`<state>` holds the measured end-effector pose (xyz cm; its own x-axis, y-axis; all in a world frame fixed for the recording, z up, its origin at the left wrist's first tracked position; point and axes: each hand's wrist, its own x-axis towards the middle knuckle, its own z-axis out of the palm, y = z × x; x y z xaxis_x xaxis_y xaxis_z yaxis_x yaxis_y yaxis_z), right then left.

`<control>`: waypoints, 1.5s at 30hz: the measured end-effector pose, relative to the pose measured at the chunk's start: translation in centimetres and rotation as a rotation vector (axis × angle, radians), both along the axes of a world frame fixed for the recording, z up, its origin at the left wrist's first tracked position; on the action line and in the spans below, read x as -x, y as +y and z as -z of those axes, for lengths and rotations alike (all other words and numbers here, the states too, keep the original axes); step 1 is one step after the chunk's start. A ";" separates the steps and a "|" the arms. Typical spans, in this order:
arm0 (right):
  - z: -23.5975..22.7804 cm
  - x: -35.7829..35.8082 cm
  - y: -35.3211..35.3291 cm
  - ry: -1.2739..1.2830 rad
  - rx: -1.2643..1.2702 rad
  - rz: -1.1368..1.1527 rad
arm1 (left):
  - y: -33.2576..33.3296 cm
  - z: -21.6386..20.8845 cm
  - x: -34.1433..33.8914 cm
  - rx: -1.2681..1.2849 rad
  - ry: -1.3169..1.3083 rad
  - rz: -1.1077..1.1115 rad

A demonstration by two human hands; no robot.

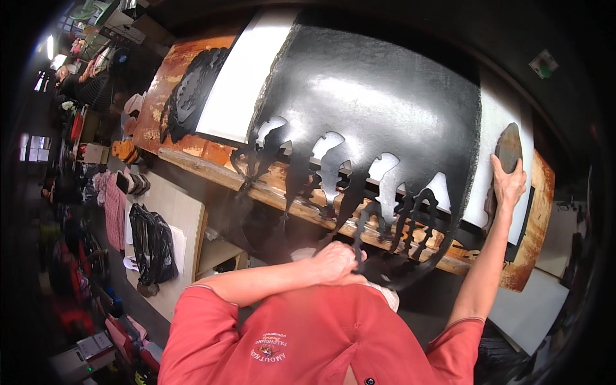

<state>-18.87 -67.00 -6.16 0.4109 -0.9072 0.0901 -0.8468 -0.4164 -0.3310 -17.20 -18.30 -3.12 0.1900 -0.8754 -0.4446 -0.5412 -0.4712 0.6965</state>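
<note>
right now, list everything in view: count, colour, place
worktop: one, orange, across centre
cut sheet: one, black, on worktop
white sheeting: count unclear, white, flanking it
pointed piece: one, brown, right
pile: one, black, worktop's left end
plastic bag: one, black, left
clutter: uncountable, mixed colours, left
person: at least one, colour unclear, upper left
shirt: one, red, bottom
left hand: one, bare, by sheet's edge
right hand: one, bare, on pointed piece

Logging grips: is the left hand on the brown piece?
No, the right hand is on the brown piece; the left hand is apart.

White lettering (267, 357) printed on red shirt (314, 327).
</note>
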 end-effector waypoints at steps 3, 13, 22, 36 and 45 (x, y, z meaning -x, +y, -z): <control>0.4 0.1 -1.0 0.002 0.032 -0.015 | 0.9 3.4 -0.5 0.036 0.000 -0.053; -4.0 0.1 3.2 -0.081 0.142 -0.215 | 7.7 -10.7 -10.9 0.181 0.528 0.012; -16.7 -10.0 17.2 -0.019 0.363 -1.251 | 7.8 -3.9 -25.5 0.384 -0.885 -0.481; -9.7 -18.7 32.1 -0.180 -0.305 -0.805 | 9.2 -5.8 -25.8 0.584 -0.594 -0.815; -7.2 -21.5 37.1 -0.326 0.026 -0.740 | 7.8 -6.6 -29.5 0.405 -0.300 -0.937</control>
